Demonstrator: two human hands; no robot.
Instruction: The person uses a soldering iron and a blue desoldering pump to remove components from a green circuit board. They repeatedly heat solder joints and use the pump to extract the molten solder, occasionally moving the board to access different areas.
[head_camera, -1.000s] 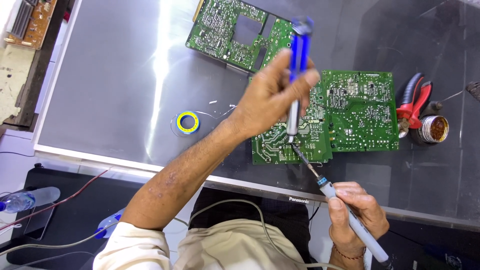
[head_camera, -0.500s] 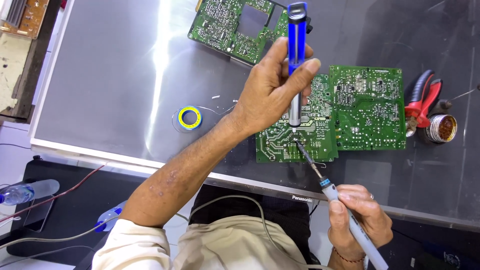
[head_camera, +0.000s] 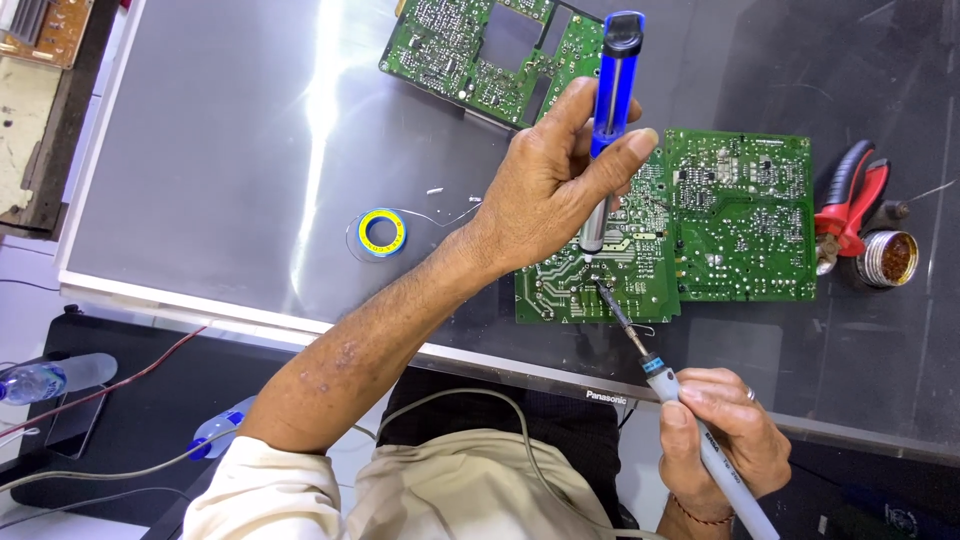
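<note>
Tabletop (head_camera: 200, 150) of grey, glossy sheet carries a green circuit board (head_camera: 700, 230) near its front edge, solder side up, dense with silver joints and traces. The left hand (head_camera: 545, 195), arm stretched forward across the front edge, is clenched around a blue desoldering pump (head_camera: 610, 110) held upright, tip on the board. The right hand (head_camera: 725, 435), below the front edge, grips a grey soldering iron (head_camera: 660, 385) pen-fashion, its tip touching the board just beside the pump's.
</note>
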